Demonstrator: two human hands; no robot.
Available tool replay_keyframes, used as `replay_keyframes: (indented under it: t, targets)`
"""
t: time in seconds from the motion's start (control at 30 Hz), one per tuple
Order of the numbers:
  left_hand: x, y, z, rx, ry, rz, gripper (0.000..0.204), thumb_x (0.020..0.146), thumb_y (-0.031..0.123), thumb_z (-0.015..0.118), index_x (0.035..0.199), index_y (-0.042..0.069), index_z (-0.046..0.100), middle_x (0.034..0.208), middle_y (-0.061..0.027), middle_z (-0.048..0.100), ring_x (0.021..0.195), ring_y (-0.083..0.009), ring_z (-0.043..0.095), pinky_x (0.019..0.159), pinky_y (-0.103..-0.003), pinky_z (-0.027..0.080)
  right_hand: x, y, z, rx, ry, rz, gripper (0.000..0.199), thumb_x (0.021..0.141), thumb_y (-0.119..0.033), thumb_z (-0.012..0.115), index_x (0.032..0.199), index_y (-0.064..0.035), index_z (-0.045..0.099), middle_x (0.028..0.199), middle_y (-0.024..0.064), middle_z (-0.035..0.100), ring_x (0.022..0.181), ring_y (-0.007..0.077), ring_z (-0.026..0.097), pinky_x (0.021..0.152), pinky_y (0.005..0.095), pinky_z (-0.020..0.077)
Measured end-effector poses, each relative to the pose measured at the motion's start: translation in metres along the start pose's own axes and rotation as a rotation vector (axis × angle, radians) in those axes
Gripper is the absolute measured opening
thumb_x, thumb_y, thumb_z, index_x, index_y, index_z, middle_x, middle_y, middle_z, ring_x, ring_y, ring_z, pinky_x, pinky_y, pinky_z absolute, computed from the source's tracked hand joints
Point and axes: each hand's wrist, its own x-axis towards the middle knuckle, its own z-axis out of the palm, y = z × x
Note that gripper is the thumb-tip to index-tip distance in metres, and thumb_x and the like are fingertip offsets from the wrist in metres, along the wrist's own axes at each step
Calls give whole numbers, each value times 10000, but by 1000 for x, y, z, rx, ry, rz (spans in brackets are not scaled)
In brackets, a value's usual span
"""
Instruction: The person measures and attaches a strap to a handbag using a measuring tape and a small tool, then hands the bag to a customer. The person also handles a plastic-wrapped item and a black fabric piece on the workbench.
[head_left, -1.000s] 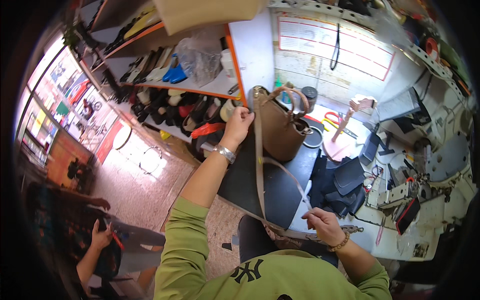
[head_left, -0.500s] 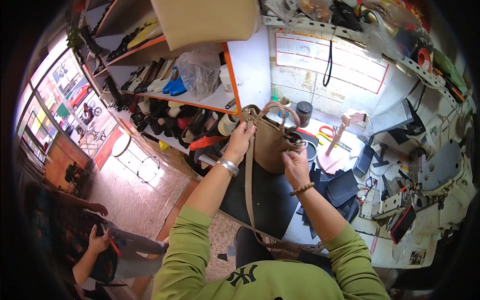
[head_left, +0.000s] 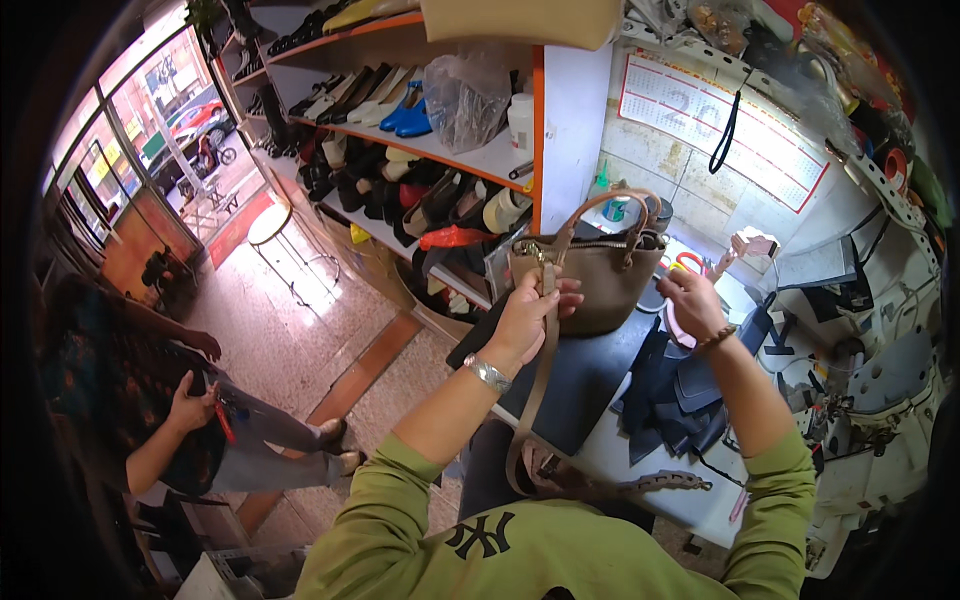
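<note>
A taupe handbag (head_left: pixel 600 290) with two short brown handles (head_left: pixel 575 215) stands upright on a dark mat (head_left: pixel 575 385) on the worktable. At the bag's left end, my left hand (head_left: pixel 528 320) closes on its long shoulder strap (head_left: pixel 540 385), with some fingers against the bag's side. The strap hangs past the table's front edge to my lap, where a braided or chain-like part (head_left: pixel 665 482) lies. Just right of the bag, my right hand (head_left: pixel 695 305) is apart from it with curled fingers; whatever they may hold is hidden.
Dark leather pieces (head_left: pixel 680 385), scissors (head_left: pixel 690 262) and a sewing machine (head_left: pixel 890 370) are at the right. A shoe rack (head_left: pixel 540 130) stands at the left, beyond it a stool (head_left: pixel 268 222). Another person (head_left: pixel 190 400) stands at the left, holding something red.
My right hand has let go of the bag's right end and moved right. My left hand has shifted to the strap. The bag has turned its broad side toward me; the view has swung left.
</note>
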Motion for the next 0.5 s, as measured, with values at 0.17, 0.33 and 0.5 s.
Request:
replay_keyframes:
  t: [0.17,0.33,0.5]
  targets:
    - [-17,-9,10,44,122,183,374,906,-6,479,1268,20,390,1185,-128,528,1069,-220,540,932,-312,424,-30,-49,-33,255,-246,76,255,900,-190,549,757,18,583,585,76,574,529,144,546,526,287,418]
    - [-90,-18,39,822,373,720,331,815,13,578,1140,32,517,1232,-142,496,1150,-282,470,984,-374,355,-40,-59,-20,448,-237,81,214,897,-150,529,799,21,611,569,54,565,512,107,526,500,252,396]
    - [-86,-31,59,1169,159,656,394,757,31,638,1137,45,534,1321,-187,414,1210,-374,406,1008,-422,341,-8,-16,-36,871,194,238,206,926,-139,470,931,21,600,692,56,604,540,110,518,471,239,403]
